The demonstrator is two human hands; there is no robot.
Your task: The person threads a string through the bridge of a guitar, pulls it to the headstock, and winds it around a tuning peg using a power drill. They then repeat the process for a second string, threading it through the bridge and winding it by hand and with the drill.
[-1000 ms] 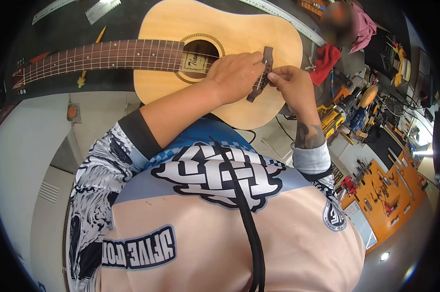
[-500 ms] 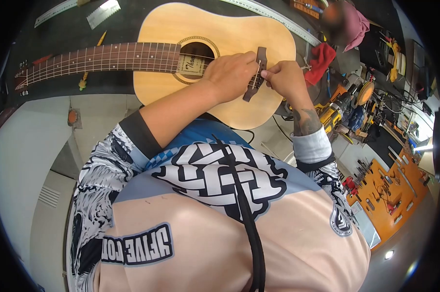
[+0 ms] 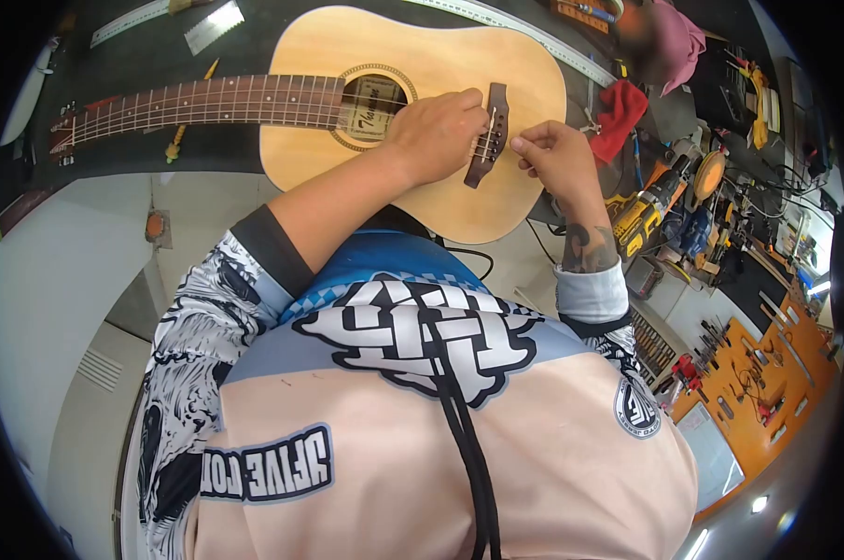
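An acoustic guitar (image 3: 300,47) with a pale top lies face up on the dark bench, its neck (image 3: 207,101) pointing left. Over the strings between the sound hole and the dark bridge (image 3: 498,105) rests my left hand (image 3: 438,135), fingers curled closed by the bridge's edge. What those fingers grip is hidden under the hand. My right hand (image 3: 557,157) is just right of the bridge, thumb and forefinger pinched together above the guitar top. Anything between them is too small to make out. Dark bridge pins show along the bridge.
A long steel ruler (image 3: 524,35) lies behind the guitar, with a red cloth (image 3: 620,119) to its right. A yellow cordless drill (image 3: 641,219) and other tools crowd the right side. Beneath the neck is a yellow screwdriver-like tool (image 3: 174,145). Another person's pink garment (image 3: 680,45) shows at top right.
My right hand has drawn back a little to the right, away from the bridge, still pinched. My left hand has shifted slightly left, uncovering more of the bridge.
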